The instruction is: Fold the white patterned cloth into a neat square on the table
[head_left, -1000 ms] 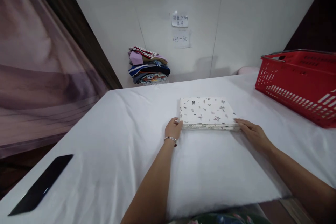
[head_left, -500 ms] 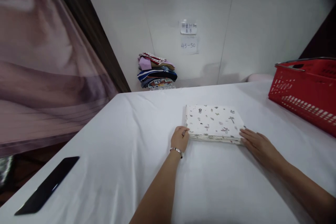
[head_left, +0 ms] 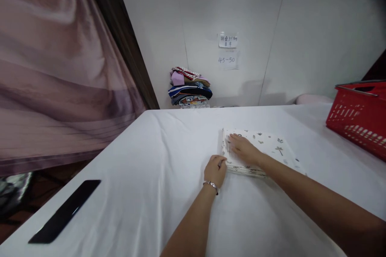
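Note:
A folded white cloth (head_left: 273, 148) with small dark prints lies flat on the white table (head_left: 169, 156). My right hand (head_left: 243, 149) rests flat on top of it near its left side, fingers stretched out. My left hand (head_left: 215, 170) sits at the cloth's near left corner with the fingers curled against its edge, a thin bracelet on the wrist. Whether those fingers grip the cloth or only press against it is hard to see.
A red plastic basket (head_left: 360, 116) stands at the right edge of the table. A stack of folded colourful clothes (head_left: 189, 87) sits by the wall at the far end. A flat black object (head_left: 64, 212) lies near the table's left front edge. A mauve curtain (head_left: 54, 68) hangs at left.
My right hand has moved from the cloth's near right corner up onto its top, over to the left side. The view has turned left; my left hand stays at the corner.

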Demonstrator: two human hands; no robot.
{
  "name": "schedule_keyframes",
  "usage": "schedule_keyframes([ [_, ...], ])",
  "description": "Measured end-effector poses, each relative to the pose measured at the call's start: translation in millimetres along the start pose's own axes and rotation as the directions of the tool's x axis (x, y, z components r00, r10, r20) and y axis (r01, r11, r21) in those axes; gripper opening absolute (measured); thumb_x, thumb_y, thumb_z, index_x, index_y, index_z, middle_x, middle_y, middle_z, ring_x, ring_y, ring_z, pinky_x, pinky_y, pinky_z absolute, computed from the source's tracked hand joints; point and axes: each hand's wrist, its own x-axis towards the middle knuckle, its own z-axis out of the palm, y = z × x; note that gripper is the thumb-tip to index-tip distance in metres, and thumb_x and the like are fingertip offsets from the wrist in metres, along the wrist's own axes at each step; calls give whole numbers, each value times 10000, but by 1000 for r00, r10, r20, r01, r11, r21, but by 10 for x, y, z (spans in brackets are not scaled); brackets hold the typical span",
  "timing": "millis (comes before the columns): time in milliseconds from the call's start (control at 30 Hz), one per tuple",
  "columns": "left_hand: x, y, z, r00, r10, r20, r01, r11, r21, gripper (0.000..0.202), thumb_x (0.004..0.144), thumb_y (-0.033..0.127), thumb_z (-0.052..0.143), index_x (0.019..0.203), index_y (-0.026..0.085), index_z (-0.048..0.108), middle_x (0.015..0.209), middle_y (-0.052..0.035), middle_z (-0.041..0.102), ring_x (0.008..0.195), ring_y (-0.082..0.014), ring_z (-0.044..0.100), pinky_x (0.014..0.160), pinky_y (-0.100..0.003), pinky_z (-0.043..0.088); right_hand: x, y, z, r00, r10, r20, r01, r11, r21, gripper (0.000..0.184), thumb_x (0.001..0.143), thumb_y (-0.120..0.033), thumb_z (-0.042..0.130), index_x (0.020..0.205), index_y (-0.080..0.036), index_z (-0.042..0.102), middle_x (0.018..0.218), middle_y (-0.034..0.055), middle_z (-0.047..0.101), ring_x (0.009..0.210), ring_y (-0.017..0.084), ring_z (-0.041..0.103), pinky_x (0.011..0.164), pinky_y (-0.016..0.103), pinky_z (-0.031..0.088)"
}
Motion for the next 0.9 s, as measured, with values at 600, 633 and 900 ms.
schedule_keyframes([
  [600,12,-16,5,1000,-24,-5,24,999,31,232,753,122,445,838,206,644,919,-10,592,764,-113,553,742,-242,434,507,12,257,961,147,233,-164,985,53,597,872,-487,267,1352,-137,330,1457,131,207,1341,256,135,1041,470,162],
  [633,16,-24,5,1000,-23,-3,23,999,31,231,755,125,444,835,207,645,917,-10,591,759,-112,553,738,-242,436,490,56,194,961,151,230,-168,984,56,603,870,-495,264,1359,-146,316,1459,127,204,1341,254,135,1040,473,165],
  [900,30,-41,8,999,-37,-15,38,999,21,228,747,132,447,819,213,647,910,-3,593,756,-115,552,732,-249,436,172,464,84,964,218,155,-198,971,-134,589,875,-492,263,1355,-153,319,1456,128,213,1337,264,148,1045,500,131],
])
